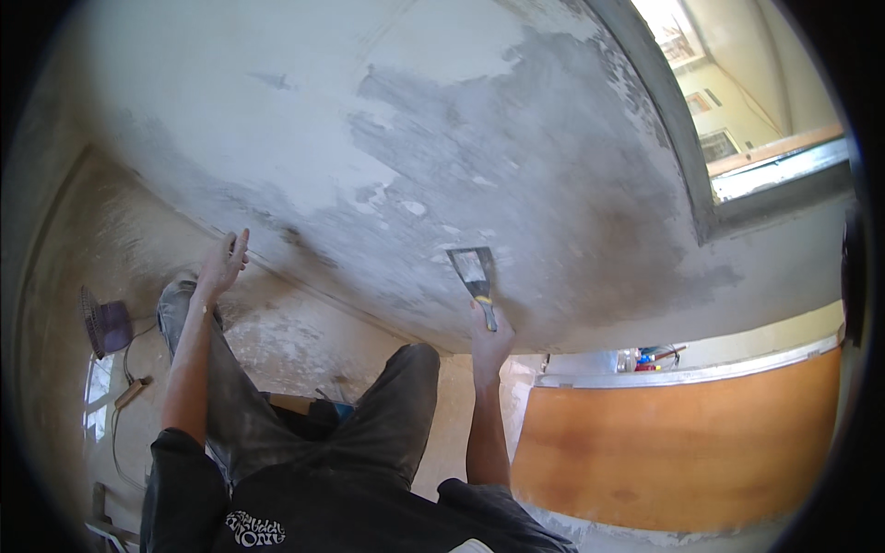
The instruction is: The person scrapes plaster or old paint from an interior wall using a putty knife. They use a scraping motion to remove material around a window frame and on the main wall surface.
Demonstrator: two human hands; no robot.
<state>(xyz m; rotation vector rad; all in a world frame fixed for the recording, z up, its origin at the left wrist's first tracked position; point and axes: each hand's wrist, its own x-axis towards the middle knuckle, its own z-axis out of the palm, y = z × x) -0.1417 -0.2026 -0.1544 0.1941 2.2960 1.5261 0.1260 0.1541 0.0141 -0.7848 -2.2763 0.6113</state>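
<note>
Grey plaster wall (pixel 516 166) meets the putty knife (pixel 474 276), its handle gripped by right hand (pixel 490 343) fingers; left hand (pixel 221 265) fingers loosely spread, empty.

The putty knife (pixel 475 281) handle is partly hidden inside the right hand (pixel 489 346).

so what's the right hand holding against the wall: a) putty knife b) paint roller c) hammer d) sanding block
a, the right hand grips a putty knife by its dark handle, its flat metal blade laid against the grey patched wall.
</note>
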